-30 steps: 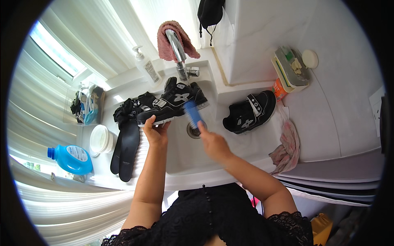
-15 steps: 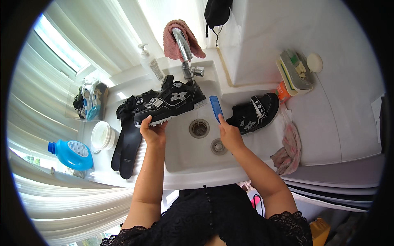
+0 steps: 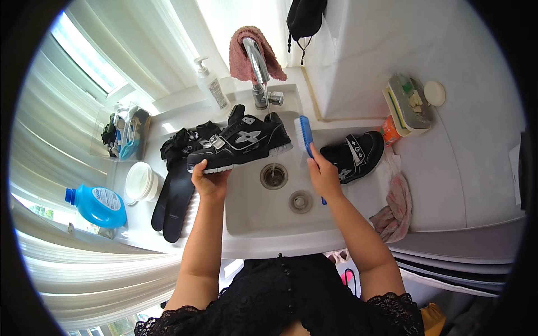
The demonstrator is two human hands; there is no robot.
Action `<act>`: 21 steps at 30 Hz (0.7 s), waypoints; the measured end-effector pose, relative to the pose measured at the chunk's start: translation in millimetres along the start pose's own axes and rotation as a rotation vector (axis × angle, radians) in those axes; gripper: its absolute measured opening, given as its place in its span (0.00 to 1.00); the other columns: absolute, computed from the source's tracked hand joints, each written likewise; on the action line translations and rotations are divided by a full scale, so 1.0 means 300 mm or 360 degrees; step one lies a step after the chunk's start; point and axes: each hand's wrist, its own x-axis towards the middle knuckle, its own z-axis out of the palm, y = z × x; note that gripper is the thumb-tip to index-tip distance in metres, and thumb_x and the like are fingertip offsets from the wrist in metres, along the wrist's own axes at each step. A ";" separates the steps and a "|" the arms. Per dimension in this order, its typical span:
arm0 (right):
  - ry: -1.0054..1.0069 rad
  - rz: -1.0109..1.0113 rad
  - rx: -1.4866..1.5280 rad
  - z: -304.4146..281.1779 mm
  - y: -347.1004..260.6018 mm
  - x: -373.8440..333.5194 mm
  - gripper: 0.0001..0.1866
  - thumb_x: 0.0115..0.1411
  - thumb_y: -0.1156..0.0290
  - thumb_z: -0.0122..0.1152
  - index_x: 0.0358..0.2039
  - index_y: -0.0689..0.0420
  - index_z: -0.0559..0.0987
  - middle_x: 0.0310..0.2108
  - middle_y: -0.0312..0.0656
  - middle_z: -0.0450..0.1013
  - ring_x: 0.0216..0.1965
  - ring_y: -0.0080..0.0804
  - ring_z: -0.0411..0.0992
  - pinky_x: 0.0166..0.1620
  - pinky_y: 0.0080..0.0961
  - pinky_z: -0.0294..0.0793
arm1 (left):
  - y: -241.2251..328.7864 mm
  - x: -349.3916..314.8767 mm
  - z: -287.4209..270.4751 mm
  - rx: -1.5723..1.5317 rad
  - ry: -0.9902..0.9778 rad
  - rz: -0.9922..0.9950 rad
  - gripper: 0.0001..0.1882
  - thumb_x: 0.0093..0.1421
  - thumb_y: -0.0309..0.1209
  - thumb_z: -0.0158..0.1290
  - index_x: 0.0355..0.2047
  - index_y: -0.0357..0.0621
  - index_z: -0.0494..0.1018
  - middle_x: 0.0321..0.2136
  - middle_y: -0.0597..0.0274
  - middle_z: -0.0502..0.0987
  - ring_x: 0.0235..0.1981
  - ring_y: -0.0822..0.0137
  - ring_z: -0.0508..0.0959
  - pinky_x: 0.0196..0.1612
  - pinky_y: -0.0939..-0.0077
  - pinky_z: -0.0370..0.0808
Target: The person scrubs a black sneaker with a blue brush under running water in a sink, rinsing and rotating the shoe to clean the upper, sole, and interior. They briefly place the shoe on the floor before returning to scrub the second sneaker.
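My left hand grips the toe end of a black sneaker with white trim, thumb along its side. The shoe is held over the sink, its heel under the chrome faucet, from which a thin stream of water runs. In my right hand is a blue scrub brush with white bristles turned toward the shoe; a gap separates the two. A second black sneaker rests on the sink's right side, partly behind my right hand.
Two black insoles, dark laces, a white tub and a blue detergent bottle sit on the left counter. A pump bottle stands behind. At right are a stained cloth and a soap box.
My right hand has turned the brush so its bristles show toward the shoe, and has shifted slightly right. The sneaker in my left hand has moved a little to the right.
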 end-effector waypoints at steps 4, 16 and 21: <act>0.0084 0.0024 0.0266 0.002 -0.028 0.079 0.34 0.60 0.56 0.58 0.61 0.64 0.64 0.35 0.53 0.77 0.34 0.46 0.78 0.42 0.32 0.74 | 0.040 0.011 0.055 0.0053 -0.0213 -0.0083 0.31 0.47 0.41 0.53 0.53 0.46 0.68 0.49 0.57 0.75 0.50 0.55 0.75 0.52 0.57 0.73; -0.0776 0.0814 0.1490 -0.103 -0.084 0.048 0.23 0.60 0.54 0.57 0.50 0.55 0.71 0.25 0.34 0.70 0.10 0.16 0.56 0.13 0.15 0.55 | -0.030 0.225 0.148 0.0096 -0.0402 -0.0750 0.31 0.49 0.48 0.50 0.49 0.40 0.72 0.46 0.51 0.77 0.47 0.52 0.77 0.55 0.56 0.70; -0.0343 0.0612 0.1055 -0.071 -0.160 -0.039 0.29 0.55 0.72 0.58 0.59 0.57 0.66 0.19 0.32 0.67 0.09 0.17 0.57 0.11 0.18 0.58 | -0.189 0.269 0.190 0.0268 -0.0204 -0.0745 0.26 0.65 0.50 0.46 0.49 0.38 0.71 0.45 0.54 0.78 0.45 0.60 0.78 0.52 0.63 0.74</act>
